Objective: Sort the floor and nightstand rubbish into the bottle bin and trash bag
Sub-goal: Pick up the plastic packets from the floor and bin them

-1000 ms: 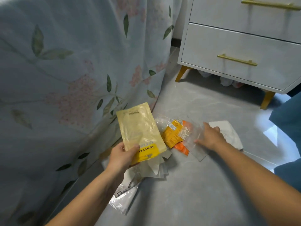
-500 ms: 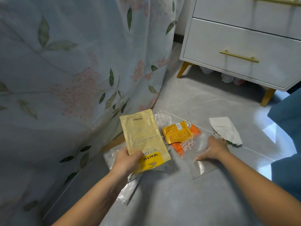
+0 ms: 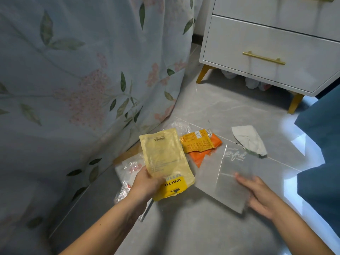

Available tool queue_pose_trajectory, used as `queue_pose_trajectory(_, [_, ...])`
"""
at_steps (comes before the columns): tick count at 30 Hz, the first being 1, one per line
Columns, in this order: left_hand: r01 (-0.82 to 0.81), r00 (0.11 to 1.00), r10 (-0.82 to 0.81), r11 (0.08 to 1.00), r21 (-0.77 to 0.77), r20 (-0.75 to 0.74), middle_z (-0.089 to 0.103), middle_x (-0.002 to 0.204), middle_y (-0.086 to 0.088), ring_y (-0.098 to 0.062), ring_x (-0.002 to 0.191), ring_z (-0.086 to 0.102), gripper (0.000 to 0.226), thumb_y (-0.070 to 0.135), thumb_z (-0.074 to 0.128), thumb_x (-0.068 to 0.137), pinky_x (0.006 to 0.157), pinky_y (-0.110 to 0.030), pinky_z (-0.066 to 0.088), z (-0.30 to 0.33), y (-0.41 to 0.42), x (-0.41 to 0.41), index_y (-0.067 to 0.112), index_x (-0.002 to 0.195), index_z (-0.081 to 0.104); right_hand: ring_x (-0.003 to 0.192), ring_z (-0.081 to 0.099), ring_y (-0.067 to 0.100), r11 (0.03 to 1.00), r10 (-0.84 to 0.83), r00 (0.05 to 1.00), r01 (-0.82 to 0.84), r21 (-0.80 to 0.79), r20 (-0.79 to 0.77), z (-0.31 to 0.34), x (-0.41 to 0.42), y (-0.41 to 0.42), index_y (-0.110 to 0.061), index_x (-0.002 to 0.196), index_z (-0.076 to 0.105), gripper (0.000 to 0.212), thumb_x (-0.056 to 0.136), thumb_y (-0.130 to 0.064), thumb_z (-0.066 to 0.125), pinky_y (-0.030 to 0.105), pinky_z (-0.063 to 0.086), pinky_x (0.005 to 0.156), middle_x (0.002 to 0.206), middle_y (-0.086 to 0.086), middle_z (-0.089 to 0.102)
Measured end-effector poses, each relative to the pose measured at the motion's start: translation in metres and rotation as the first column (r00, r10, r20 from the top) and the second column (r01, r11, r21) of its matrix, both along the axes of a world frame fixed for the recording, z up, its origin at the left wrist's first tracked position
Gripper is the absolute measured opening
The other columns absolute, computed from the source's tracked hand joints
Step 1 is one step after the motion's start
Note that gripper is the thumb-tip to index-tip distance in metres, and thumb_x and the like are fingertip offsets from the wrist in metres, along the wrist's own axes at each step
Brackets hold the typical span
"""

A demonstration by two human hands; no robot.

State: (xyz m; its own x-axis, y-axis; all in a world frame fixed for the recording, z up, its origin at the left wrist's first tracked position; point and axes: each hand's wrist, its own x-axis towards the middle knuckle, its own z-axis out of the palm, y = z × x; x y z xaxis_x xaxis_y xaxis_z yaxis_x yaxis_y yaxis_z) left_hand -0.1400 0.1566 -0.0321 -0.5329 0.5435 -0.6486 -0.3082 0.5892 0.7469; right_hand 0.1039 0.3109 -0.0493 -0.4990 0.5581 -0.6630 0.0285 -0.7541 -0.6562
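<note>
My left hand point(image 3: 147, 183) grips the lower end of a flat yellow pouch point(image 3: 165, 157) and holds it above the grey floor beside the bed. My right hand point(image 3: 261, 196) holds a frosted clear plastic bag point(image 3: 226, 181) by its near right corner, and its fingers show through the film. On the floor behind lie a torn orange snack wrapper point(image 3: 197, 143) on an orange packet point(image 3: 202, 157). A crumpled white tissue point(image 3: 247, 139) lies to their right. A white plastic bag with red print point(image 3: 128, 169) lies under my left hand.
A floral bedspread point(image 3: 82, 80) hangs down on the left. The white nightstand point(image 3: 266, 43) with gold handles and legs stands at the back right, with small wrappers point(image 3: 253, 83) underneath it. Blue fabric point(image 3: 322, 144) fills the right edge.
My right hand has pulled the clear bag off the orange wrappers toward me and raised it. The left hand keeps hold of the yellow pouch.
</note>
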Motion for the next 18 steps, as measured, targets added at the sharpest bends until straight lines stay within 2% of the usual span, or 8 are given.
queue_pose_trajectory(2, [0.021,1.000,-0.021,1.000,0.014,0.021,0.069,0.092,0.003,-0.018,0.084,0.066,0.032,-0.008,0.061,0.083,0.071,-0.031,0.054,0.002,0.000,0.007,0.023,0.090,0.058,0.063,0.072,0.020,1.000,0.002,0.998,-0.002,0.005,-0.062,0.014,-0.005,-0.006,-0.004,0.099,0.066,0.091,0.019,-0.030,0.098,0.029,0.058,0.052,0.077,0.011,0.074])
queue_pose_trajectory(5, [0.048,0.998,-0.050,0.998,0.047,0.042,0.071,0.095,0.001,-0.020,0.087,0.067,0.037,0.005,0.067,0.067,0.076,-0.033,0.055,0.007,-0.001,0.019,0.020,0.100,0.061,0.060,0.071,0.021,0.997,0.082,0.976,-0.080,0.017,-0.202,0.028,-0.010,-0.006,-0.009,0.080,0.076,0.076,0.012,-0.037,0.098,0.029,0.058,0.052,0.070,0.010,0.073])
queue_pose_trajectory(7, [0.059,0.997,-0.062,0.997,0.057,0.054,0.072,0.095,0.000,-0.020,0.087,0.068,0.037,0.004,0.068,0.067,0.076,-0.032,0.055,0.009,-0.002,0.025,0.020,0.100,0.061,0.092,0.071,0.028,0.995,0.101,0.943,-0.103,0.011,-0.318,0.041,-0.020,-0.010,-0.003,0.102,0.073,0.058,0.058,-0.035,0.090,0.039,0.056,0.084,0.098,0.022,0.072])
queue_pose_trajectory(8, [0.077,0.995,-0.080,0.995,0.056,0.056,0.072,0.097,-0.001,-0.021,0.089,0.068,0.035,-0.001,0.068,0.074,0.077,-0.032,0.055,0.009,-0.003,0.028,0.020,0.102,0.061,0.116,0.060,0.032,0.990,0.111,0.917,-0.070,0.119,-0.383,0.041,-0.019,-0.007,0.003,0.123,0.060,0.050,0.087,-0.030,0.068,0.043,0.040,0.106,0.120,0.025,0.063])
queue_pose_trajectory(10, [0.138,0.989,-0.140,0.989,0.050,0.040,0.072,0.102,-0.002,-0.021,0.093,0.068,0.032,-0.002,0.065,0.082,0.080,-0.033,0.055,0.011,-0.004,0.035,0.019,0.106,0.061,0.133,0.042,0.029,0.988,0.084,0.816,0.006,0.152,-0.573,0.041,-0.013,-0.005,0.002,0.134,0.047,0.045,0.101,-0.029,0.040,0.042,0.009,0.115,0.135,0.018,0.054])
queue_pose_trajectory(12, [0.202,0.978,-0.205,0.977,0.073,0.035,0.073,0.105,-0.004,-0.020,0.092,0.068,0.031,0.007,0.070,0.078,0.083,-0.038,0.056,0.016,-0.006,0.042,0.019,0.106,0.064,0.119,0.058,0.021,0.984,0.165,0.800,-0.095,0.149,-0.577,0.045,-0.025,-0.013,-0.008,0.115,0.067,0.041,0.083,-0.034,0.070,0.042,0.019,0.114,0.117,0.007,0.068])
queue_pose_trajectory(14, [0.245,0.963,-0.259,0.957,0.156,0.079,0.074,0.101,-0.004,-0.016,0.088,0.069,0.033,0.013,0.071,0.072,0.081,-0.041,0.057,0.025,-0.008,0.050,0.018,0.104,0.067,0.089,0.071,0.015,0.989,0.132,0.895,-0.090,0.118,-0.425,0.048,-0.025,-0.021,-0.013,0.088,0.078,0.060,0.037,-0.038,0.097,0.036,0.055,0.089,0.094,0.003,0.076])
queue_pose_trajectory(18, [0.313,0.927,-0.356,0.909,0.276,0.121,0.075,0.104,0.001,-0.014,0.096,0.070,0.044,0.022,0.066,0.068,0.077,-0.031,0.057,0.044,-0.014,0.062,0.018,0.111,0.069,0.079,0.072,0.018,0.970,0.051,0.994,-0.028,0.240,-0.093,0.041,-0.034,-0.049,-0.007,0.096,0.071,0.088,0.018,-0.039,0.097,0.025,0.058,0.067,0.092,0.009,0.075])
